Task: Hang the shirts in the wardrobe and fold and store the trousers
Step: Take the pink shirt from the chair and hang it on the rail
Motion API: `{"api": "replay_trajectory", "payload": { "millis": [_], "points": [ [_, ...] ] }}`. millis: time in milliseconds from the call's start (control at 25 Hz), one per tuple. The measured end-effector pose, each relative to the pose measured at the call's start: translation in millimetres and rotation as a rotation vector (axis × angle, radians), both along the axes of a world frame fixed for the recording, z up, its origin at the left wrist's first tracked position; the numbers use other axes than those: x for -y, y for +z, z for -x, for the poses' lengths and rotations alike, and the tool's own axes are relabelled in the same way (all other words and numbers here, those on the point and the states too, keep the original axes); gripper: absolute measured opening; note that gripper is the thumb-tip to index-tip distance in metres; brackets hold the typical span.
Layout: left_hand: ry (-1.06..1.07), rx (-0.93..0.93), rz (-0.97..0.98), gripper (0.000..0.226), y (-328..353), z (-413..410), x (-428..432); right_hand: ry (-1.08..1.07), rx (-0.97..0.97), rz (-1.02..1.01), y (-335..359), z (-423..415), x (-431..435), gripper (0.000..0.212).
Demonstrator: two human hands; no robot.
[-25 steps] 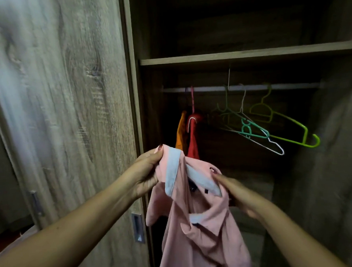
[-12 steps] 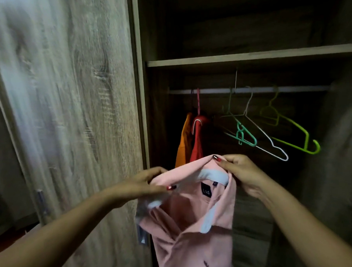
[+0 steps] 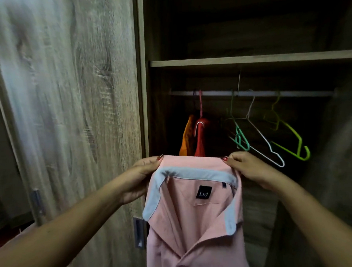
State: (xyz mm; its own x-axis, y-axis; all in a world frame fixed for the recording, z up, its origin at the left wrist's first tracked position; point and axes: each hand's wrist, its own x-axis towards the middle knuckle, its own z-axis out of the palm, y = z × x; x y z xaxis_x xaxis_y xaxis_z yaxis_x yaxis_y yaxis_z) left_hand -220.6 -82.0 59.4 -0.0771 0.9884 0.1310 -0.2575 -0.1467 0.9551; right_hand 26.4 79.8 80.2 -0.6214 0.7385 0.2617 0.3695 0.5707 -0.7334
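Note:
I hold a pink shirt point(image 3: 187, 218) with a pale blue collar lining and a black label, spread by its collar in front of the open wardrobe. My left hand point(image 3: 140, 176) grips the collar's left end and my right hand point(image 3: 248, 168) grips its right end. The shirt hangs down from my hands, its front open. Behind it, on the wardrobe rail point(image 3: 250, 93), hang an orange shirt point(image 3: 186, 139) and a red shirt point(image 3: 200, 136). Empty hangers hang to the right: a teal hanger point(image 3: 241, 140), a white hanger point(image 3: 265, 143) and a lime green hanger point(image 3: 293, 139).
The wardrobe's wooden door point(image 3: 69, 128) stands open on the left, with a metal handle point(image 3: 138, 232) low on its edge. A shelf point(image 3: 248, 59) runs above the rail. The wardrobe's inside is dark below the hangers.
My hands have moved apart and up along the collar, and the bunched shirt now hangs spread flat with its label facing me.

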Motion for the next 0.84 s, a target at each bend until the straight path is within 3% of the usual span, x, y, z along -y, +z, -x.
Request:
{"api": "replay_trajectory", "payload": {
  "millis": [80, 200, 320, 480, 600, 680, 760, 840],
  "points": [
    [0.008, -0.037, 0.025, 0.032, 0.0, -3.2, -6.2, -0.063, 0.028, -0.073, -4.5, 3.7, -4.1, 0.035],
    [0.077, -0.315, 0.02, 0.023, -1.5, 2.1, -9.0, -0.079, -0.092, 0.019, -6.9, 5.0, -7.6, 0.038],
    [0.095, -0.718, -0.159, 0.027, -3.0, 7.9, -6.2, -0.039, -0.272, 0.325, -4.8, 4.9, -8.4, 0.031],
    [0.185, -1.41, -0.358, 0.037, -2.4, 10.3, -8.1, 0.023, -0.369, 0.464, 4.9, 9.9, -5.8, 0.02],
    [0.384, -1.405, -0.483, 0.021, -2.0, 17.9, -12.7, 0.111, -0.341, 0.508, 10.1, 7.4, -8.8, 0.019],
    [0.563, -1.504, -0.521, 0.017, -1.3, 23.0, -14.0, 0.139, -0.303, 0.473, 7.7, 7.6, -13.7, 0.019],
    [0.717, -1.648, -0.531, 0.015, 2.0, 25.9, -14.0, 0.11, -0.241, 0.325, 2.1, 10.1, -22.5, 0.022],
    [0.678, -1.65, -0.562, 0.016, 8.6, 21.9, -12.8, 0.068, -0.133, 0.125, -4.4, 12.7, -32.7, 0.023]
  ]
}}
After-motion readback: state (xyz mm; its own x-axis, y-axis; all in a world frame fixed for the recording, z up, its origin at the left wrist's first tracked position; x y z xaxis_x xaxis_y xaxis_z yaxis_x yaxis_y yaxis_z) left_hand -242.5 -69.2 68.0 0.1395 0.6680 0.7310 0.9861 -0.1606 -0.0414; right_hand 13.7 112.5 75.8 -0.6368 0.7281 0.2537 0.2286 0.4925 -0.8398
